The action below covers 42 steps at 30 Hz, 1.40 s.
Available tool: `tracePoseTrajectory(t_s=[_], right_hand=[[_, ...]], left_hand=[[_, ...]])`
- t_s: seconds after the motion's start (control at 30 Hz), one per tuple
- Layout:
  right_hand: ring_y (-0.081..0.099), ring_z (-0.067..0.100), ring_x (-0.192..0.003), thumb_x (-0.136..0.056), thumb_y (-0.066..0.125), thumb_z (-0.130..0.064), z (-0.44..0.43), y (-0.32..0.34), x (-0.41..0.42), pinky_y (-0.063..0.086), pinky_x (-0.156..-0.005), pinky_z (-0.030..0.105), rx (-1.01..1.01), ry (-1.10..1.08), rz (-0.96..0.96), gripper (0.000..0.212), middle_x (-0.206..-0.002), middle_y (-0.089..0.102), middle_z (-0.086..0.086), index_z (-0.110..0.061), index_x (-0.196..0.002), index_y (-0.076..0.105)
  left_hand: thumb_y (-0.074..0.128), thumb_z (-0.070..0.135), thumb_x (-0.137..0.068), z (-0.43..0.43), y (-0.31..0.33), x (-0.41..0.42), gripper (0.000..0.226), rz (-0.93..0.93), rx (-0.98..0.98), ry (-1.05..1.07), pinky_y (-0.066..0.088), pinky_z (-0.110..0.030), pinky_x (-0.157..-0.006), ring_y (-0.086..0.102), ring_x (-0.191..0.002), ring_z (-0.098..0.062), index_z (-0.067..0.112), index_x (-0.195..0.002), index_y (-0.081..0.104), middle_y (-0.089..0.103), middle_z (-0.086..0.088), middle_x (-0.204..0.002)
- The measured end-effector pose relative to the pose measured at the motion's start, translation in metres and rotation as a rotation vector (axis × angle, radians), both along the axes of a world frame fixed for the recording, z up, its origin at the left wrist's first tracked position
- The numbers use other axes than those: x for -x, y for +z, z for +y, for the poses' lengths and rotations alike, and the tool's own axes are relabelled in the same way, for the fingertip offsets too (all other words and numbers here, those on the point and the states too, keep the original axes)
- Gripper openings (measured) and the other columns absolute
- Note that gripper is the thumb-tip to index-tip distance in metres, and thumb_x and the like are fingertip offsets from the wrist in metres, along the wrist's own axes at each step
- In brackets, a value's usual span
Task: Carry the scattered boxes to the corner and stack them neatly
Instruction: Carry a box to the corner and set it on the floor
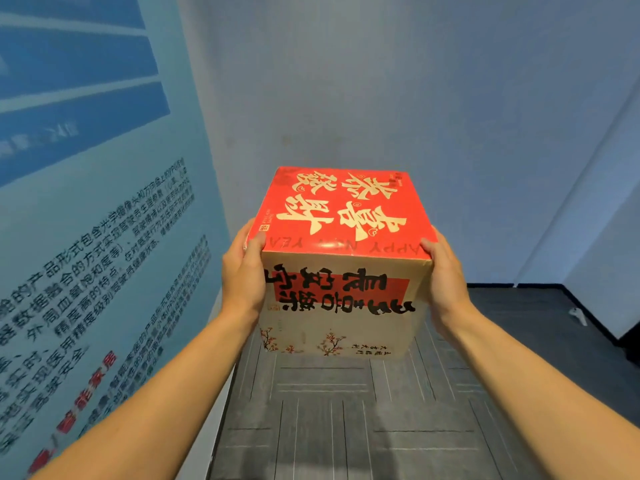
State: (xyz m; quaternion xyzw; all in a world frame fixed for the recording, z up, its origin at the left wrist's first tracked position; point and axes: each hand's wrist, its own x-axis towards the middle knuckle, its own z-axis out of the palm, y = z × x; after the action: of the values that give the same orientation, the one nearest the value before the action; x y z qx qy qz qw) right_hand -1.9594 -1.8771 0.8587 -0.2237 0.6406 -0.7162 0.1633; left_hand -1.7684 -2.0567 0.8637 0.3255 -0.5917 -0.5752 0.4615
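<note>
A cardboard box point(341, 258) with a red top bearing cream characters and a beige front with black writing hangs in the air at the middle of the head view. My left hand point(242, 275) presses flat against its left side near the top edge. On the opposite side my right hand point(445, 278) grips the box the same way. The box is held level, above the floor, in front of a room corner. Its underside and far faces are hidden.
A blue printed poster panel point(97, 237) runs along the left. Pale walls point(381, 98) meet ahead in a corner. Grey tiled carpet point(346, 417) covers the floor below. A small white object point(579, 317) lies by the dark baseboard at the right.
</note>
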Motion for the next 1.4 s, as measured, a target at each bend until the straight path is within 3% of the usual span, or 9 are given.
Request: tracePoseTrajectory(t_s=[0.27,0.5,0.73,0.8,0.9,0.97,1.13,1.3,1.4], right_hand=[[0.070,0.005,-0.112,-0.112,0.039,-0.025,-0.146,-0.031,0.155,0.054,-0.089,0.029,-0.011,0.065,-0.027,0.033,-0.123,0.074,-0.011,-0.042,-0.131,0.059],[0.071,0.004,-0.110,-0.113,0.038,-0.026,-0.271,-0.057,0.264,0.056,-0.092,0.034,-0.091,0.163,-0.091,0.036,-0.121,0.076,-0.012,-0.051,-0.125,0.060],[0.073,-0.004,-0.091,-0.113,0.036,-0.021,-0.392,-0.095,0.330,0.051,-0.064,0.009,-0.204,0.225,-0.090,0.037,-0.103,0.079,-0.016,-0.048,-0.119,0.061],[0.072,0.000,-0.090,-0.113,0.036,-0.020,-0.425,-0.117,0.347,0.051,-0.064,0.012,-0.253,0.205,-0.095,0.039,-0.098,0.079,-0.019,-0.048,-0.118,0.062],[0.069,0.013,-0.115,-0.109,0.039,-0.019,-0.473,-0.152,0.373,0.055,-0.094,0.037,-0.275,0.151,-0.121,0.042,-0.116,0.077,-0.013,-0.049,-0.127,0.064],[0.067,0.017,-0.120,-0.107,0.039,-0.019,-0.500,-0.174,0.388,0.053,-0.103,0.045,-0.307,0.153,-0.145,0.045,-0.120,0.076,-0.011,-0.048,-0.131,0.063],[0.071,0.014,-0.109,-0.110,0.035,-0.014,-0.546,-0.227,0.419,0.054,-0.091,0.037,-0.411,0.144,-0.207,0.045,-0.114,0.077,-0.008,-0.044,-0.133,0.060],[0.073,0.012,-0.101,-0.110,0.037,-0.010,-0.586,-0.301,0.452,0.056,-0.087,0.031,-0.475,0.114,-0.289,0.049,-0.103,0.079,-0.012,-0.045,-0.138,0.058],[0.074,0.004,-0.095,-0.110,0.036,-0.011,-0.610,-0.359,0.480,0.055,-0.082,0.028,-0.527,0.120,-0.319,0.049,-0.103,0.079,-0.014,-0.042,-0.142,0.056]], left_hand=[[0.046,0.022,-0.110,-0.137,-0.033,0.150,0.034,-0.028,-0.017,0.053,0.052,-0.009,-0.077,0.069,-0.099,0.010,0.029,-0.135,0.067,0.075,0.016,-0.118],[0.045,0.025,-0.110,-0.247,-0.059,0.243,0.036,-0.094,-0.101,0.124,0.053,-0.028,-0.094,0.069,-0.114,-0.004,0.034,-0.138,0.066,0.074,0.013,-0.124],[0.045,0.026,-0.111,-0.374,-0.097,0.303,0.037,-0.170,-0.090,0.132,0.053,-0.027,-0.092,0.068,-0.118,-0.007,0.037,-0.143,0.061,0.073,0.011,-0.128],[0.044,0.028,-0.111,-0.409,-0.118,0.321,0.037,-0.190,-0.106,0.113,0.053,-0.024,-0.087,0.068,-0.116,-0.007,0.037,-0.144,0.059,0.073,0.009,-0.126],[0.045,0.028,-0.112,-0.458,-0.151,0.349,0.035,-0.225,-0.129,0.066,0.053,-0.031,-0.095,0.066,-0.120,-0.009,0.036,-0.142,0.060,0.072,0.010,-0.126],[0.044,0.027,-0.112,-0.485,-0.173,0.362,0.034,-0.250,-0.170,0.058,0.052,-0.026,-0.089,0.066,-0.117,-0.007,0.036,-0.142,0.059,0.072,0.011,-0.125],[0.044,0.024,-0.112,-0.532,-0.224,0.397,0.031,-0.320,-0.269,0.014,0.052,-0.008,-0.066,0.069,-0.094,0.009,0.036,-0.138,0.055,0.070,0.014,-0.118],[0.043,0.019,-0.113,-0.568,-0.306,0.431,0.033,-0.393,-0.351,0.033,0.057,-0.026,-0.090,0.068,-0.104,0.006,0.038,-0.137,0.054,0.071,0.015,-0.118],[0.042,0.023,-0.113,-0.586,-0.359,0.458,0.031,-0.419,-0.391,0.049,0.060,-0.018,-0.071,0.071,-0.092,0.009,0.038,-0.139,0.054,0.071,0.017,-0.114]])
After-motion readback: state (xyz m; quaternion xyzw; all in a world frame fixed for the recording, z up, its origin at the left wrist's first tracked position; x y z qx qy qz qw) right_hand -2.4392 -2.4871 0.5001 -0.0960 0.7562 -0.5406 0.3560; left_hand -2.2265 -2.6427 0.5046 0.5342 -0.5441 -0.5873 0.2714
